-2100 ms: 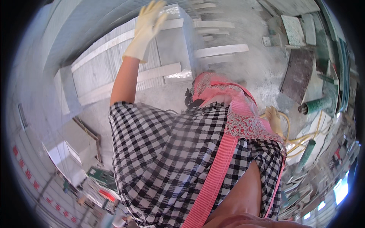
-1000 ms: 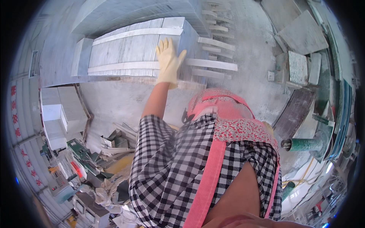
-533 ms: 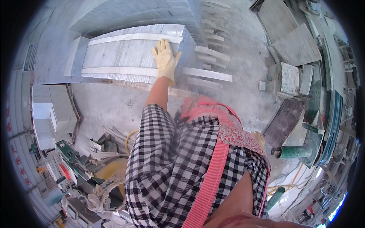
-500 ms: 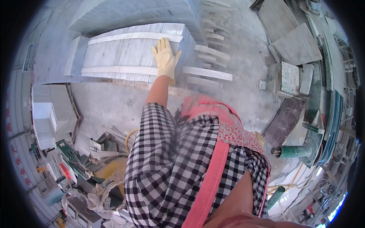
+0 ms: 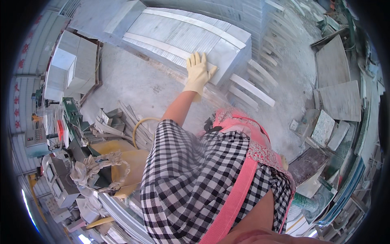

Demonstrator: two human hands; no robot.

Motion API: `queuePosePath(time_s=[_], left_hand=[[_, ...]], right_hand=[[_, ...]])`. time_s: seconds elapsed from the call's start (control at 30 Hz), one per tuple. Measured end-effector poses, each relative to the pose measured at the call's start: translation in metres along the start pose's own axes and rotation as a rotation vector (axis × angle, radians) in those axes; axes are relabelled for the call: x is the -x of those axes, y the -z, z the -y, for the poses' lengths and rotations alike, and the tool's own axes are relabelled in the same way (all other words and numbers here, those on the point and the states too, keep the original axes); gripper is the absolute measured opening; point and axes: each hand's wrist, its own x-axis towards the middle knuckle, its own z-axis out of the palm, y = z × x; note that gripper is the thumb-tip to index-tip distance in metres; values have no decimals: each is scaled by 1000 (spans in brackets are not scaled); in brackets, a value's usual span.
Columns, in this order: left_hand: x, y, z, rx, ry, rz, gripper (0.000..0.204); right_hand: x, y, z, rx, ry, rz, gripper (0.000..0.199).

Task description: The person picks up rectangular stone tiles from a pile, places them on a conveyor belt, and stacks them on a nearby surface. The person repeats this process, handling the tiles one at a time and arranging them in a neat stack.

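Observation:
My left hand (image 5: 198, 75), in a cream rubber glove, is open with its fingers spread. It lies against the near edge of a long stack of thin grey stone slabs (image 5: 178, 34) standing on edge, close to the stack's right end. Two pale strips (image 5: 168, 45) run across the top of the stack. A wider flat grey face (image 5: 224, 57) forms that right end beside my thumb. Of my right hand (image 5: 284, 163) only a cream sliver of glove shows past the pink apron (image 5: 260, 156); its fingers are hidden.
Loose pale strips (image 5: 254, 90) stick out over the dusty floor (image 5: 118, 77) right of the stack. Stone panels (image 5: 337, 73) lean at the right, near a green metal pipe (image 5: 304, 202). Offcuts (image 5: 126, 126), a yellow hose (image 5: 137, 130) and a yellow sack (image 5: 134, 158) lie at the left.
The view has turned, so the stack now slants down to the right. My left hand has shifted from the stack's top to its near edge, still spread.

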Motion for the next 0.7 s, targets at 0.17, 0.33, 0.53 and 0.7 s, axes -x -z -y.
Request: queuePosePath(time_s=[0.17, 0.33, 0.53, 0.7], left_hand=[[-18, -19, -13, -32, 42, -17, 81], [-36, -14, -17, -47, -107, -44, 73], [-67, -10, -6, 151, -372, -47, 71], [-108, -34, -19, -59, -334, -15, 71]], right_hand=[[-7, -22, 32, -151, 111, 20, 46], [-5, -19, 15, 121, 112, 15, 45], [15, -7, -40, 124, -35, -30, 42], [35, -18, -73, -89, -99, -137, 40]])
